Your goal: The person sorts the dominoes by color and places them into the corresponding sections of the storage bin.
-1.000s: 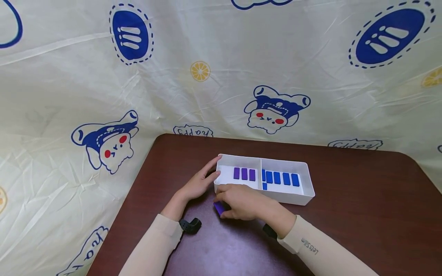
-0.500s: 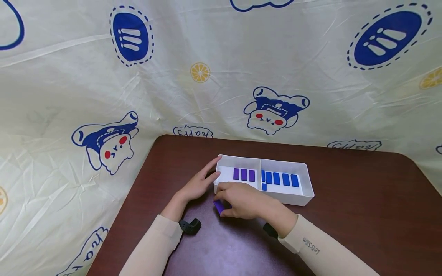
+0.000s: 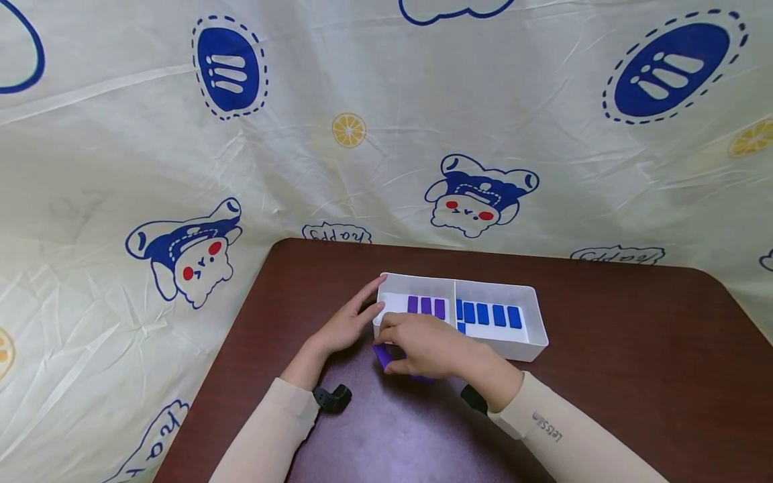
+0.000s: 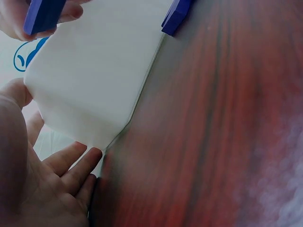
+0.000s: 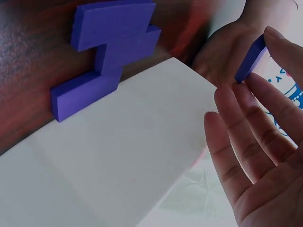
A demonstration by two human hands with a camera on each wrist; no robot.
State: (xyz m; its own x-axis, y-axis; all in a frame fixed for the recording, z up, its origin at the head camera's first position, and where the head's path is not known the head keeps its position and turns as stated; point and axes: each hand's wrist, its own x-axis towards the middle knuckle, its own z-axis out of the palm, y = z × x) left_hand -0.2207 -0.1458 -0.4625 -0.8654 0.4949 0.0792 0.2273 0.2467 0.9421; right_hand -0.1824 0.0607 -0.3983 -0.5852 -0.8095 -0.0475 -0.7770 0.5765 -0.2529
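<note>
My right hand (image 3: pixel 425 345) pinches a flat purple block (image 5: pixel 251 57) between thumb and index finger, just in front of the white box's left end; its other fingers are extended. The white two-part box (image 3: pixel 519 350) stands on the table. Along its left end rests my left hand (image 3: pixel 344 325), fingers fairly straight, fingertips on the end wall and rim. Three purple blocks (image 3: pixel 426 306) form a row in the left compartment. Several blue blocks (image 3: pixel 483 314) lie in the right one. Beside the box's front wall, more purple blocks (image 5: pixel 113 23) lie together, mostly hidden under my right hand in the head view.
A dark brown table (image 3: pixel 628 335) with rounded back corners carries everything. Behind it hangs a pale printed cloth (image 3: pixel 386 181). A divider (image 3: pixel 455 305) splits the box. Black straps (image 3: pixel 333 398) sit on both wrists.
My right hand, holding the purple block, has risen slightly toward the box, and a purple block on the table now shows beneath it. My left hand stays at the box's end.
</note>
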